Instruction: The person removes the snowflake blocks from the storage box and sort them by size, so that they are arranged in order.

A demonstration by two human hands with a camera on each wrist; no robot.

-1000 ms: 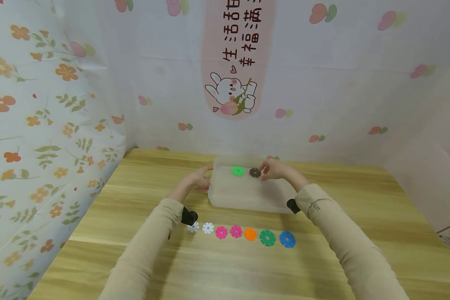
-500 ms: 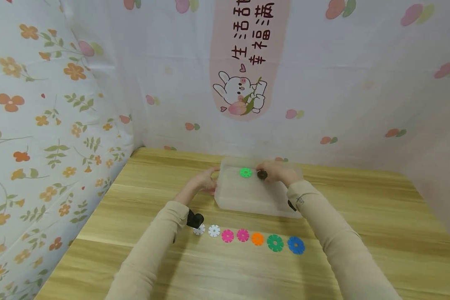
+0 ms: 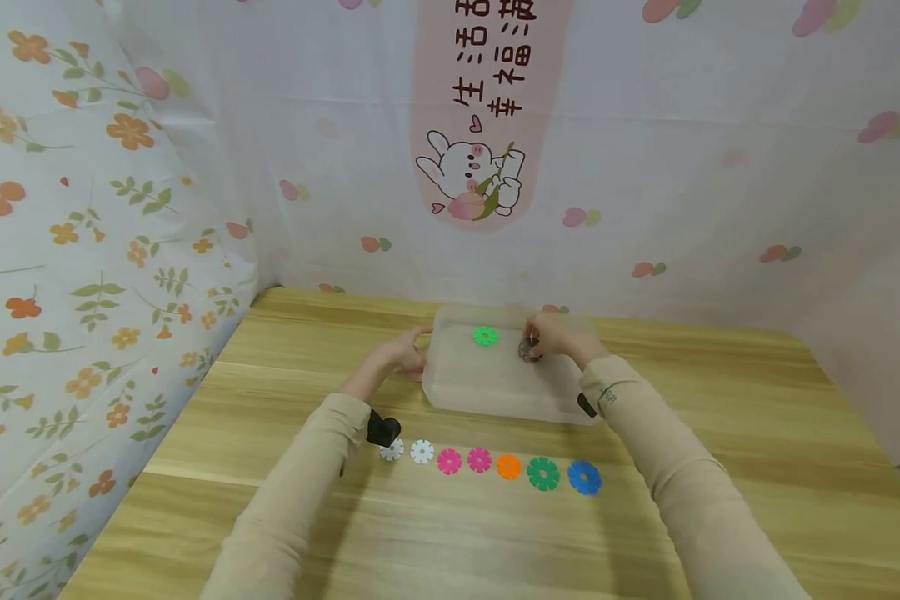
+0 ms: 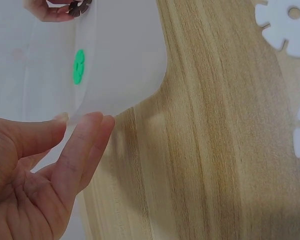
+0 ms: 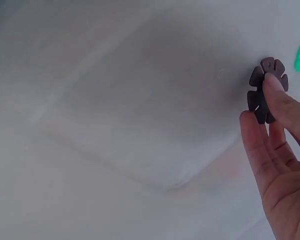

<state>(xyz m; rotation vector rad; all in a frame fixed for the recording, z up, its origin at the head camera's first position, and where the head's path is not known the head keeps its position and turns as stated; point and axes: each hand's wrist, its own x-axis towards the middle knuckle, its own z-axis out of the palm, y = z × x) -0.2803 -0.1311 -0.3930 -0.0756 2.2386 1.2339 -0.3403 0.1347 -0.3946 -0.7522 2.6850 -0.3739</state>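
A translucent plastic box (image 3: 495, 398) stands on the wooden table. Inside it lies a bright green notched disc (image 3: 484, 336). My right hand (image 3: 537, 347) reaches into the box and pinches a dark brown notched disc (image 3: 528, 351). In the right wrist view the fingertips (image 5: 274, 82) grip the brown disc (image 5: 262, 97) low over the box floor (image 5: 140, 100). My left hand (image 3: 411, 353) holds the box's left rim. In the left wrist view thumb and fingers (image 4: 87, 132) pinch the box's corner (image 4: 125, 50), with the green disc (image 4: 78, 66) beyond.
A row of notched discs lies in front of the box: two white (image 3: 422, 451), two pink (image 3: 479, 459), orange (image 3: 508, 466), green (image 3: 543, 473), blue (image 3: 584, 477). Patterned cloth walls (image 3: 120, 208) close in the left and back. Bare table (image 3: 720, 433) lies to the right.
My right hand has brought the brown disc down from near the box's far rim to lower inside it. The left hand stays on the rim. The view has shifted slightly.
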